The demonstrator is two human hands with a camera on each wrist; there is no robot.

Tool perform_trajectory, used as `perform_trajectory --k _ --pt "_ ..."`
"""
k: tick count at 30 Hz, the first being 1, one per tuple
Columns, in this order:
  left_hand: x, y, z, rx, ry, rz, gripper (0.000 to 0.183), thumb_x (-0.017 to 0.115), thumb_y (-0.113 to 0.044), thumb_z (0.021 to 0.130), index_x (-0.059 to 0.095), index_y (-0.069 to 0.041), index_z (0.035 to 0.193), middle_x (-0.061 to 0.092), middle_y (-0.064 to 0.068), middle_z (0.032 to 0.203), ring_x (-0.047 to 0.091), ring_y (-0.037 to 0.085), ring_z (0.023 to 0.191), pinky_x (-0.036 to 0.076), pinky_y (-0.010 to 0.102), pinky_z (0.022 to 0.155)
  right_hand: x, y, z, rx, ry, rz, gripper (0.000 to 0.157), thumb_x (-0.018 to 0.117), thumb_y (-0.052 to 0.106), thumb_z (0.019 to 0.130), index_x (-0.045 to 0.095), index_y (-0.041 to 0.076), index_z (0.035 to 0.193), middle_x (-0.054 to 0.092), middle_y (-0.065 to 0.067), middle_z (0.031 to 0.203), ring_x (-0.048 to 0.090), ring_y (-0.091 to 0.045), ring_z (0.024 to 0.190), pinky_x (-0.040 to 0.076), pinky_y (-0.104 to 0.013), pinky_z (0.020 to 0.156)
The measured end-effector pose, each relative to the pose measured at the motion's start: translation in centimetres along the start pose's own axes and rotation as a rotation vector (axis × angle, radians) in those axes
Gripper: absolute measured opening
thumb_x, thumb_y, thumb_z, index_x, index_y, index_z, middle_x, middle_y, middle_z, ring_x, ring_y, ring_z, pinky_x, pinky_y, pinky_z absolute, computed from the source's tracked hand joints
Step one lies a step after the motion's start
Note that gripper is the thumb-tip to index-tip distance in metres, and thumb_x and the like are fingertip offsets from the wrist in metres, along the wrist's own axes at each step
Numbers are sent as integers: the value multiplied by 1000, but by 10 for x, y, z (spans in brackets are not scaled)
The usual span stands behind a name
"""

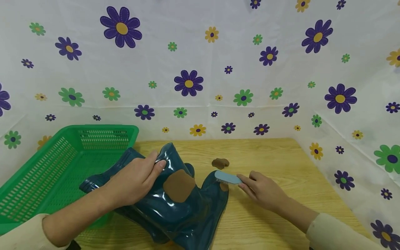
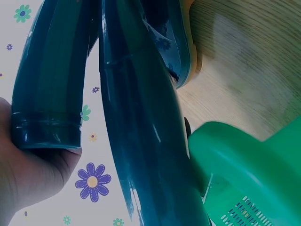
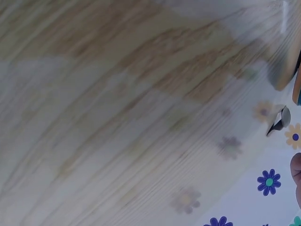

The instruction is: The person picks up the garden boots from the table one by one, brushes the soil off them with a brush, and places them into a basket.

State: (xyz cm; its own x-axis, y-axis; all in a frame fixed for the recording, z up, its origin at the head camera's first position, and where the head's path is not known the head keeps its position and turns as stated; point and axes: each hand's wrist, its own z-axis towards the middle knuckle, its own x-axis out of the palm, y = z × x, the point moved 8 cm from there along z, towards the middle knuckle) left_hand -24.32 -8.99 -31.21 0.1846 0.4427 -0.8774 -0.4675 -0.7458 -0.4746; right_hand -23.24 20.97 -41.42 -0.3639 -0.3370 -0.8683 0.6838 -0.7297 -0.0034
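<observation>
My left hand [image 1: 137, 178] grips the shaft top of a glossy dark teal rubber boot [image 1: 200, 211], held tilted over the table. A large brown patch [image 1: 179, 185] marks its side and a smaller one its toe. In my right hand [image 1: 265, 191] is a light blue brush [image 1: 227, 177], pinched by its handle, bristles down at the toe. A second teal boot [image 1: 93, 181] lies behind my left forearm, mostly hidden. In the left wrist view the left hand [image 2: 37, 176] wraps the shaft rim. Only fingertips [image 3: 296, 174] of the right hand enter the right wrist view.
A green plastic basket [image 1: 62, 139] stands at the left, beside and partly behind the boots. On the wooden table [image 1: 265, 152], a brown flat piece [image 1: 220, 163] lies beyond the boot's toe. A flower-printed white sheet [image 1: 162, 62] hangs behind and at the right.
</observation>
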Motion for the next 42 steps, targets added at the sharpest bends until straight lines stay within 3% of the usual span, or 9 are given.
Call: perform_trajectory --k 5,10,17,22,28,42 --pt "1 0 0 3 -6 -3 36 30 -38 110 45 -10 93 36 -1 63 41 10 51 32 25 50 -6 -6 -8 -1 1 9 32 74 18 89 73 7 119 48 4 77 29 1 62 31 -14 53" --pt "1 0 0 7 -25 14 34 32 -37 110 45 -11 91 36 -2 63 39 9 50 32 24 49 -8 -12 -15 20 -5 41 29 65 25 98 72 9 121 48 6 78 29 3 64 32 -14 55" --pt "3 -2 1 10 -18 14 33 34 -36 110 45 -12 90 36 -2 63 36 10 50 29 24 48 -7 -8 -6 54 -32 82 30 61 24 100 70 8 124 53 4 82 35 1 66 35 -16 56" --pt "3 -2 0 14 -23 12 33 34 -35 110 44 -12 89 35 -2 62 33 9 49 27 24 48 -3 -2 0 31 -31 74 33 59 29 101 70 6 123 53 2 81 35 0 65 35 -16 57" --pt "2 -2 1 17 -30 25 32 35 -35 109 45 -12 88 36 -2 62 34 9 49 28 24 48 0 -1 -5 -19 -56 45 45 46 39 106 71 5 121 48 3 78 30 0 63 31 -15 54" --pt "-3 -2 0 11 -71 79 34 35 -35 109 47 -13 87 37 -1 65 40 11 56 33 26 54 -8 -8 -22 -79 -75 17 47 41 40 107 72 8 120 49 3 79 31 0 64 32 -14 55"
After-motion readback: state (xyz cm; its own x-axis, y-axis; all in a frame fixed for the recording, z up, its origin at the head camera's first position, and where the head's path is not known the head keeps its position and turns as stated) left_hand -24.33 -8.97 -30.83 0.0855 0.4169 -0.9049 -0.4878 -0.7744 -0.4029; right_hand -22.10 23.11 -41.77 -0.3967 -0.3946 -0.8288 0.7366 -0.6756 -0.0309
